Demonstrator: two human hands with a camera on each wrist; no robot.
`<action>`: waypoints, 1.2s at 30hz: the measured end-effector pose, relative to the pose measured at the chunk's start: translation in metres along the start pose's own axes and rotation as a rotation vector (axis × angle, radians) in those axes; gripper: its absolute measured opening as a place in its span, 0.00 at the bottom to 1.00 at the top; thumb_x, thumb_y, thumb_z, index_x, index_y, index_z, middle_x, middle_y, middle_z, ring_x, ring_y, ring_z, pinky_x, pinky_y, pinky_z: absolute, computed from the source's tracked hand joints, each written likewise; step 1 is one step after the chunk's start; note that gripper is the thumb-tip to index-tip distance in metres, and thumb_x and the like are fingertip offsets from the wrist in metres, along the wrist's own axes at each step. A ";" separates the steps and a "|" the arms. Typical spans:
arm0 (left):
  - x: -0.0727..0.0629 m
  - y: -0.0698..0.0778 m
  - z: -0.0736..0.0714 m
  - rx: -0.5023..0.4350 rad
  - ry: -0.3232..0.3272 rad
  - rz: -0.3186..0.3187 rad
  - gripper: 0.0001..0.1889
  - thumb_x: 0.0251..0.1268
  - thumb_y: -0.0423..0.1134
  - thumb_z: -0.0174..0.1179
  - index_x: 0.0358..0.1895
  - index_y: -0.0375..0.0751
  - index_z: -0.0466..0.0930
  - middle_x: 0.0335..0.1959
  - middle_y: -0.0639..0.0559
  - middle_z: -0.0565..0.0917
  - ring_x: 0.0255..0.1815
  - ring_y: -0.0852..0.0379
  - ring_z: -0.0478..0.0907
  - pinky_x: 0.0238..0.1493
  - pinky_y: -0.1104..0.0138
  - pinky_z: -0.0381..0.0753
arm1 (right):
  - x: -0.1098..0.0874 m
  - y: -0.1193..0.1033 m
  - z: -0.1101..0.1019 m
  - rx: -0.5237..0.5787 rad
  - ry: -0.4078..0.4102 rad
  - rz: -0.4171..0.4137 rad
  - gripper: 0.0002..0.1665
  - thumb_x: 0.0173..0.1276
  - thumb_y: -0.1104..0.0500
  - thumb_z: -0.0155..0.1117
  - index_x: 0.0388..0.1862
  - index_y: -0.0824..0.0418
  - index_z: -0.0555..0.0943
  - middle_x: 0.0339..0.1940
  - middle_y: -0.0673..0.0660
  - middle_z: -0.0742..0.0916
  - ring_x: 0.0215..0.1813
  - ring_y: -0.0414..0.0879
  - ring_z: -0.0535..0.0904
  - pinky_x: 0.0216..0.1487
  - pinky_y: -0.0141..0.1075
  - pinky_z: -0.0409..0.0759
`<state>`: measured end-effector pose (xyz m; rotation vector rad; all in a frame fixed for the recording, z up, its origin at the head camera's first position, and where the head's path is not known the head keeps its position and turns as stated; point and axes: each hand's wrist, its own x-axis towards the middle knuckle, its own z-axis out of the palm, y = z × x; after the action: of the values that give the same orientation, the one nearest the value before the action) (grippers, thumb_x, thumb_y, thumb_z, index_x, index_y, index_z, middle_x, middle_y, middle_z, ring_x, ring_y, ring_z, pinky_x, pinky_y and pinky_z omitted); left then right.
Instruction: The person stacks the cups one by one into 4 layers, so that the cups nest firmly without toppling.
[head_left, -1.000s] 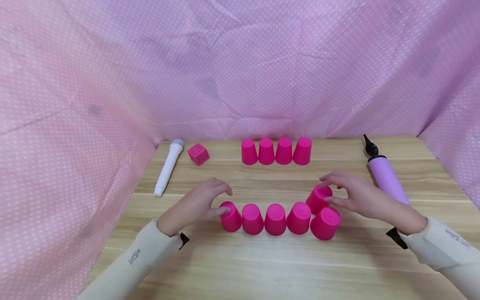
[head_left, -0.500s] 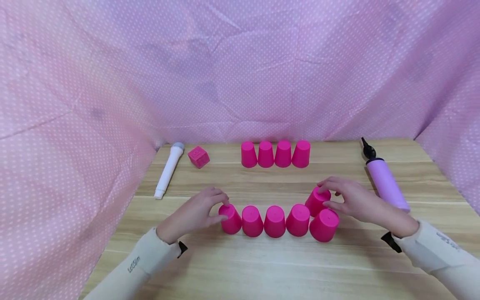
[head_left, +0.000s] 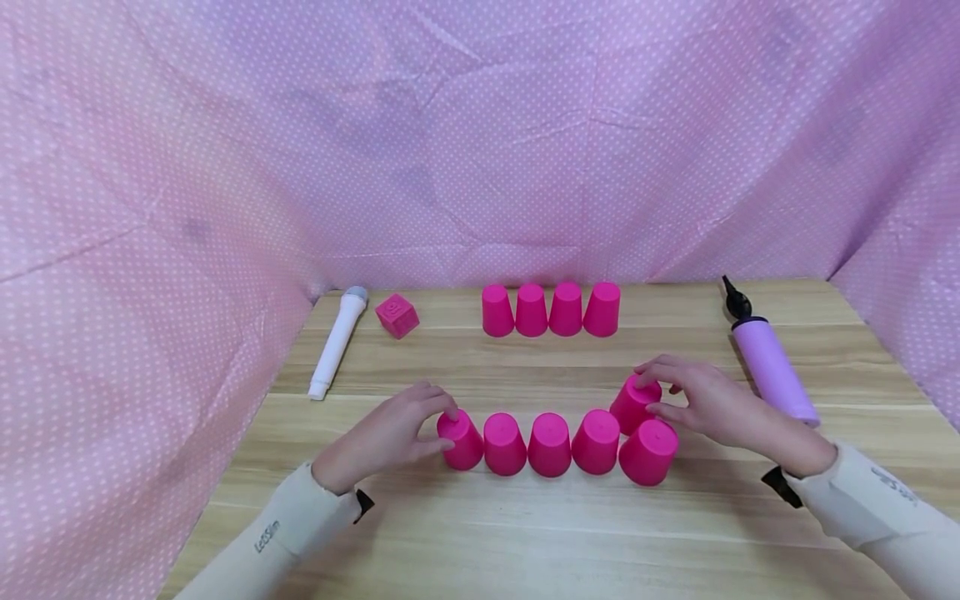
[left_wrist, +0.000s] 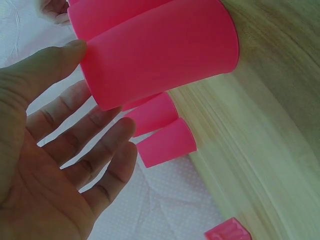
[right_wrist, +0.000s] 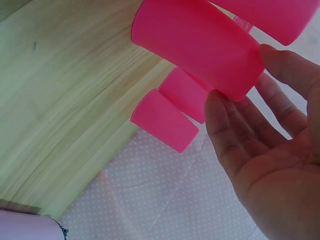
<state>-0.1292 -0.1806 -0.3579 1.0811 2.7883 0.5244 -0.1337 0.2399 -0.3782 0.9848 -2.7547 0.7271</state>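
Observation:
Several pink cups stand upside down in a front row on the wooden table. My left hand (head_left: 386, 437) holds the leftmost cup (head_left: 467, 443) near its upturned base, thumb on the near side and fingers on the far side. In the left wrist view the thumb touches the edge of that cup (left_wrist: 165, 55). My right hand (head_left: 708, 404) pinches another pink cup (head_left: 630, 407) by its top; it stands just behind the right end of the row. The rightmost front cup (head_left: 647, 457) sits below that hand. The right wrist view shows thumb and fingers on the pinched cup (right_wrist: 195, 45).
At the back, a second row of upside-down pink cups (head_left: 531, 312) lines the table (head_left: 480, 542). A white toy microphone (head_left: 336, 346) and a pink cube (head_left: 397, 316) lie at back left. A purple hand pump (head_left: 776, 375) lies on the right. Pink dotted cloth (head_left: 480, 150) hangs behind.
The fingers of my left hand have closed from hovering over the leftmost cup to holding it. My right hand's fingers have come in onto the top of the rear cup. The cups stay in place.

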 end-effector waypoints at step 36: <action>0.075 -0.012 -0.040 0.000 0.282 0.020 0.17 0.54 0.41 0.70 0.45 0.42 0.78 0.41 0.54 0.79 0.45 0.55 0.75 0.48 0.62 0.75 | 0.057 -0.004 -0.042 -0.007 0.202 -0.159 0.20 0.49 0.66 0.76 0.41 0.59 0.80 0.39 0.49 0.82 0.38 0.41 0.76 0.33 0.39 0.79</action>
<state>-0.2007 -0.1497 -0.3227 1.1152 3.0170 0.7317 -0.1773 0.2251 -0.3244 1.0509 -2.4738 0.7457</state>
